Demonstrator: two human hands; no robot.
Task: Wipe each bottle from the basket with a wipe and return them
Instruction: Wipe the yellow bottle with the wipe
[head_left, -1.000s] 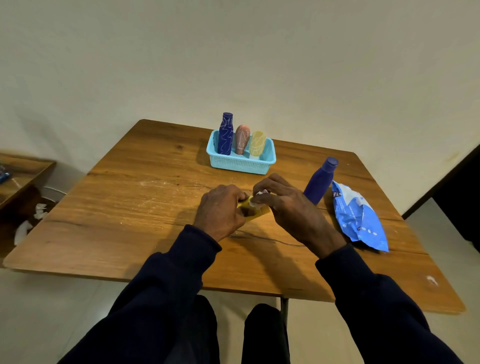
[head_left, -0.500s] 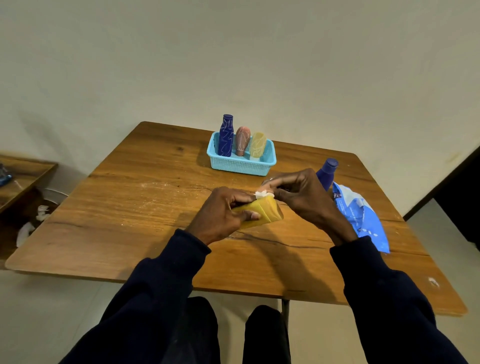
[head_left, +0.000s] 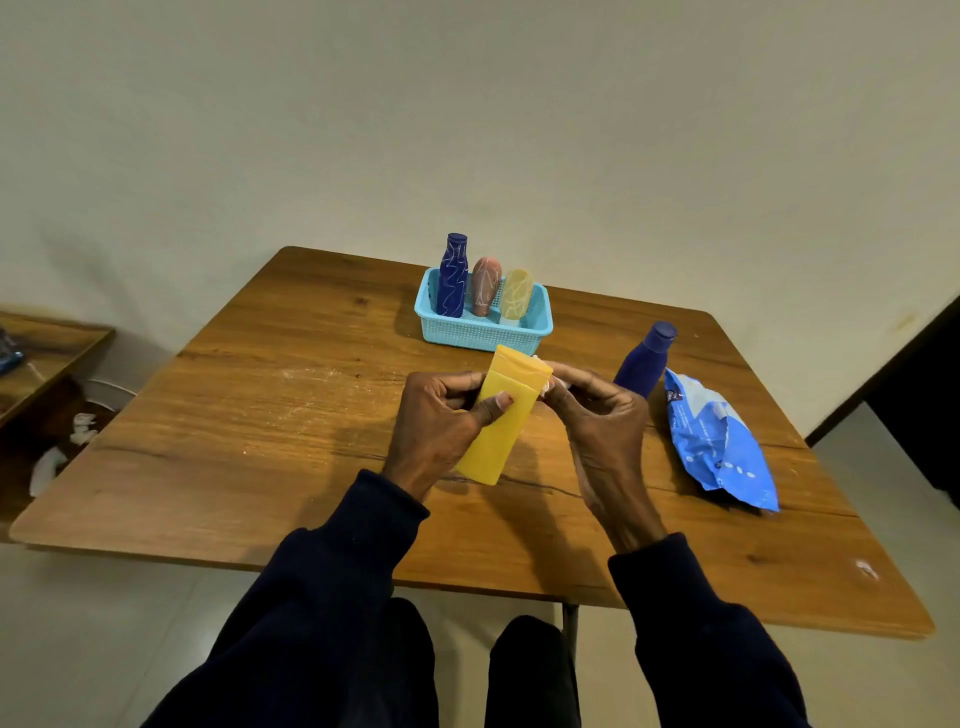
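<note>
Count: I see five bottles, one basket (head_left: 483, 335), one loose wipe and one wipe pack, all on one wooden table (head_left: 260, 415).
Left hand (head_left: 441, 415): just in front of the basket on my side, fingers and thumb curled round the middle of the yellow bottle (head_left: 501, 421).
Yellow bottle: tilted, its top leaning toward the basket's front wall; I cannot tell whether its lower end touches the table.
In the basket: three upright, from the left a dark blue patterned bottle (head_left: 452, 278), a pink bottle (head_left: 485, 286) and a pale yellow bottle (head_left: 515, 293).
Wipe (head_left: 546, 383): small and white, at the held bottle's upper right edge.
Right hand (head_left: 597, 410): fingertips pinch the wipe against that edge.
Plain blue bottle (head_left: 641, 364): stands right of the basket, nearer me.
Wipe pack (head_left: 719, 441): blue, lying further right of the basket, just beside the plain blue bottle.
Writing: the pack's print is too small for me to read.
</note>
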